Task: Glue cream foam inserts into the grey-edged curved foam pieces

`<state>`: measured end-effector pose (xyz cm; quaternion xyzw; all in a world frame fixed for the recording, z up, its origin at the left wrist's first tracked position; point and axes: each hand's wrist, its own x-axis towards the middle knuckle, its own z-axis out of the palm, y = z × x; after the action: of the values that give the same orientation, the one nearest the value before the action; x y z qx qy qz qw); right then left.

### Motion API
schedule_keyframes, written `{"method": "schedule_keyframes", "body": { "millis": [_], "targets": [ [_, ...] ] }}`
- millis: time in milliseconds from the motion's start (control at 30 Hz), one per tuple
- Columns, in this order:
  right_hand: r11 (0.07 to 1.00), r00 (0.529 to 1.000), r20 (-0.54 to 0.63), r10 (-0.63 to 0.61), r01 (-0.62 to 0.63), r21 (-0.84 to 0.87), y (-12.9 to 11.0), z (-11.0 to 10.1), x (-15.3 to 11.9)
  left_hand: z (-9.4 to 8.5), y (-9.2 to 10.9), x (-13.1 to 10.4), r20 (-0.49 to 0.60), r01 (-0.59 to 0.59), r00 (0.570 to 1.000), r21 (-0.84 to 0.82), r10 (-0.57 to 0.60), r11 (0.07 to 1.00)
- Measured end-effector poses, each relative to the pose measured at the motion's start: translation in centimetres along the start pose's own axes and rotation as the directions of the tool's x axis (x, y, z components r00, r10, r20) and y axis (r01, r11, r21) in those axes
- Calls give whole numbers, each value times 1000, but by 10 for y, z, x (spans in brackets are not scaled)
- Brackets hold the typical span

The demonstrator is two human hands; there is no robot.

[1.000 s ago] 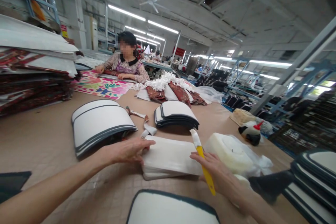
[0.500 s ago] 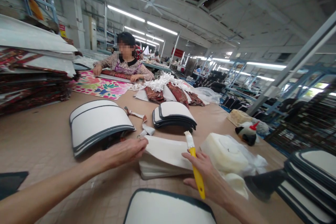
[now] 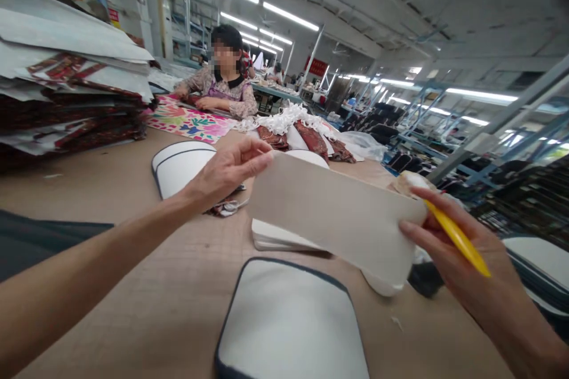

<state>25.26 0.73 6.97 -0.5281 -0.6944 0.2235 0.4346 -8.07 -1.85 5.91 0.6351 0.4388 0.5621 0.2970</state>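
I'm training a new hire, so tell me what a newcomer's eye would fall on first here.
Probably the pale sheet, held up mid-picture between the left hand and right hand. Next, likely, the bright yellow handle in the right hand. Beyond those, the pink floral cloth before a co-worker and the tall stack at the left edge stand out.

CAM: head, single view | AIM: forward, down across surface (image 3: 178,302) | RANGE: near hands (image 3: 229,169) | TOP: ceiling (image 3: 355,12)
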Motion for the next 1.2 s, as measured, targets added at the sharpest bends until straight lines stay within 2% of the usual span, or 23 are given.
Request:
{"method": "schedule_keyframes", "body": {
  "millis": [67,167,300,367,467,600,767,933,1067,1200],
  "targets": [
    [986,991,32,132,-134,97,0,-7,-22,4,4,-27,114,161,983,-190,-141,969],
    [924,938,73,338,-346,162,9,-8,-56,13,-7,-72,227,359,927,-306,-299,882],
    [821,845,151,514,-535,201,20,-5,-88,27,-33,-123,218,479,878,-385,-426,789],
    [778,806,177,564,-591,212,22,-3,-96,32,-46,-141,219,511,859,-430,-464,744],
    [752,770,194,608,-637,167,25,0,-100,36,-61,-160,282,560,828,-398,-484,727],
    [790,791,182,584,-605,97,26,4,-99,37,-72,-175,341,598,798,-350,-497,721],
    [799,782,224,582,-601,22,28,7,-98,39,-73,-182,290,554,830,-329,-477,764],
    [800,783,192,591,-600,-12,29,9,-95,42,-75,-186,261,493,864,-259,-431,831],
    [805,785,187,590,-591,-61,28,8,-93,42,-80,-190,263,470,870,-189,-417,862],
    [831,813,175,555,-549,-88,29,7,-95,43,-84,-192,258,462,870,-131,-420,877]
  ]
}}
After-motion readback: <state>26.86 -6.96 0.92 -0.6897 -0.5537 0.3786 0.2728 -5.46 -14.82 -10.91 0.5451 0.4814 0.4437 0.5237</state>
